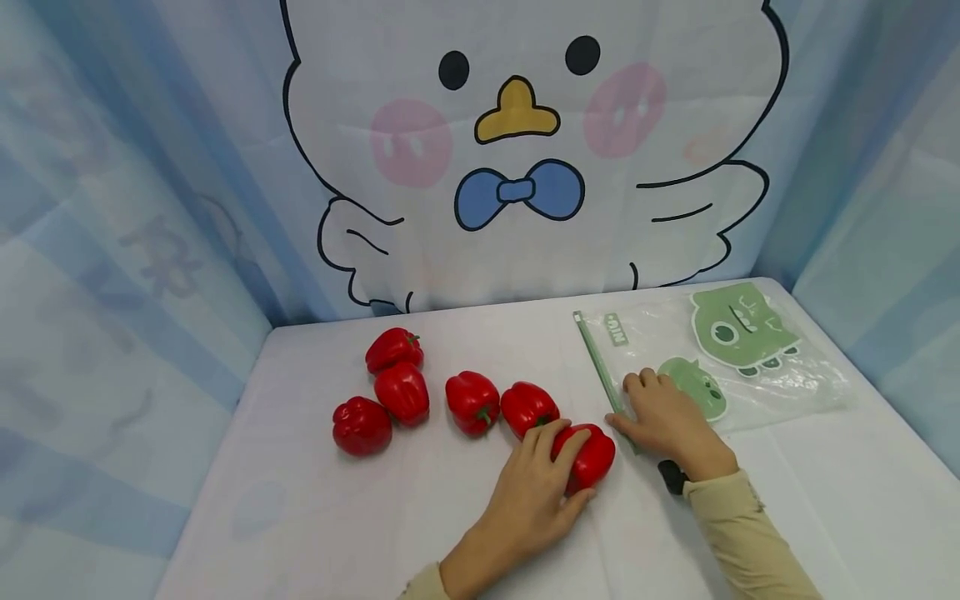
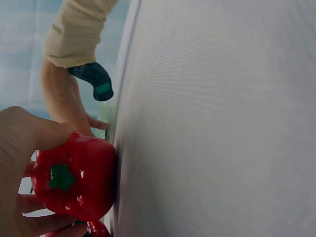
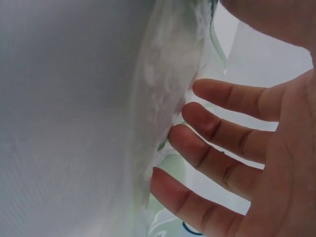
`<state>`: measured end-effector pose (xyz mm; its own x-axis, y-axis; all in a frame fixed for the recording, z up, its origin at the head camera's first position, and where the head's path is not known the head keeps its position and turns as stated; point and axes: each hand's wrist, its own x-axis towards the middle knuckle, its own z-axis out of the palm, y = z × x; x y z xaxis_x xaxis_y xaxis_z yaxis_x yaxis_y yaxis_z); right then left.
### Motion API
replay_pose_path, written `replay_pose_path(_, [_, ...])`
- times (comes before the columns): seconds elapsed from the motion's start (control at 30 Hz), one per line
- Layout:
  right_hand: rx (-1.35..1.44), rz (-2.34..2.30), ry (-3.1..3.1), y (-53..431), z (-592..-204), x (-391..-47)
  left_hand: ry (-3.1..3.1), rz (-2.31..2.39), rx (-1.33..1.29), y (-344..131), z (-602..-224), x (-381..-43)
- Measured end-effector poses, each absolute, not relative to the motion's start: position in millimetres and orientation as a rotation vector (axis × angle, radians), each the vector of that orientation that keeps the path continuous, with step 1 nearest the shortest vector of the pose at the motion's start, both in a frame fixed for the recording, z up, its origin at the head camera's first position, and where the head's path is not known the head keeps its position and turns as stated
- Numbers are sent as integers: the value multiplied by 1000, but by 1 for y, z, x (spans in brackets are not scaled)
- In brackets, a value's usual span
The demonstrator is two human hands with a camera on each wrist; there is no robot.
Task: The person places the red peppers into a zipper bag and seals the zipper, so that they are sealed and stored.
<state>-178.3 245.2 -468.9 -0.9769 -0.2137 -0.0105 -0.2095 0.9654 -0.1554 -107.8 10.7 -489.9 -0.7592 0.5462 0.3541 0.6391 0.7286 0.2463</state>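
My left hand (image 1: pixel 528 492) holds a glossy red bell pepper (image 1: pixel 597 452) on the table, thumb on the near side and fingers over its far side. The left wrist view shows this pepper's green stem end facing the camera, with the thumb (image 2: pixel 49 132) on its side. Fingertips of my right hand (image 1: pixel 667 417) touch a clear zip bag (image 1: pixel 802 396) with green cartoon prints, close to its green zip edge. In the right wrist view those fingers (image 3: pixel 212 153) are spread and only slightly bent against the clear plastic. Another red pepper (image 1: pixel 527 406) lies just beyond the left hand.
More red bell peppers lie to the left: one (image 1: pixel 471 400) by itself and a cluster with a front pepper (image 1: pixel 362 427), a middle one (image 1: pixel 402 393) and a back one (image 1: pixel 393 348). A cartoon-printed curtain (image 1: pixel 517 258) stands behind the white table (image 1: pixel 315 533).
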Motion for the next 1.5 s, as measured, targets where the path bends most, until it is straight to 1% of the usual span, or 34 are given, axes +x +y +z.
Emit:
replay_pose_path(0.2, [-369, -216, 3107, 243, -471, -178, -2689, -550, -933, 11, -491, -108])
replay_pose_path(0.47, [-334, -339, 3080, 242, -470, -180, -2676, -670, -911, 10, -490, -107])
replay_pose_path(0.87, [-337, -621, 2979, 246, -468, -185, -2630, -840, -875, 16, -468, -114])
replay_pose_path(1.07, [-379, -652, 2983, 254, -461, -184, -2637, -851, -772, 25, -449, -124])
replay_pose_path(1.2, [-406, -645, 3008, 260, -455, -182, -2654, -941, -676, 33, -436, -133])
replay_pose_path(1.37, [-330, -623, 2985, 262, -444, -181, -2680, -1116, -529, 43, -424, -145])
replay_pose_path(1.5, [-324, -556, 3065, 264, -439, -180, -2684, -1238, -429, 50, -418, -154])
